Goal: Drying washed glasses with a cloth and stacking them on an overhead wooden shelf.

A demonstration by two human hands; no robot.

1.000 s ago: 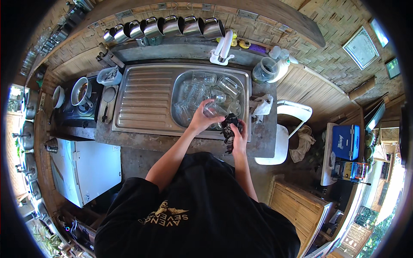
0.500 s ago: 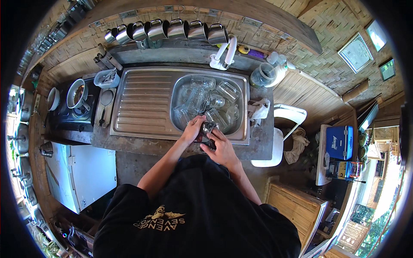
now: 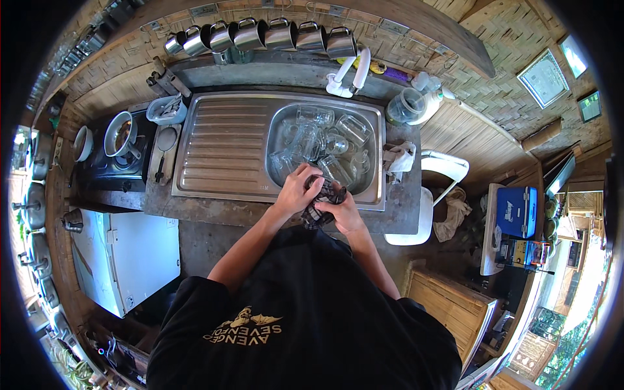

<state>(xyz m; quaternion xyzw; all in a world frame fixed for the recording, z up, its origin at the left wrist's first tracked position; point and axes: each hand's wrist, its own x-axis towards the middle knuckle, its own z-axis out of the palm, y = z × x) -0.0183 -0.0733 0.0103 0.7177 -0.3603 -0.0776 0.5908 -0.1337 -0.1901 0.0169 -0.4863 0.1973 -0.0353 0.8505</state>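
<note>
Just over the front edge of the steel sink [image 3: 224,192], my two hands are close together on a dark patterned cloth [image 3: 314,217]. My left hand [image 3: 298,190] is closed on its left side, thumb across the top. From the right, my right hand [image 3: 346,213] grips the bunched fabric, its thumb pointing left. Whether something is wrapped inside the cloth is hidden. Beyond my hands, several clear glass mugs [image 3: 315,116] lie jumbled in the basin, some on their sides.
A ribbed drainboard [image 3: 224,143] spans the sink's left part. White pipe taps [image 3: 339,84] rise behind the basin. Steel mugs [image 3: 281,34] hang above. At left are a stove with a pan [image 3: 120,134]; at right, a crumpled rag [image 3: 399,158] and a white chair [image 3: 424,218].
The cloth now shows more, bunched between both hands, and my right hand has turned so its thumb lies over it. The whole view has shifted slightly.
</note>
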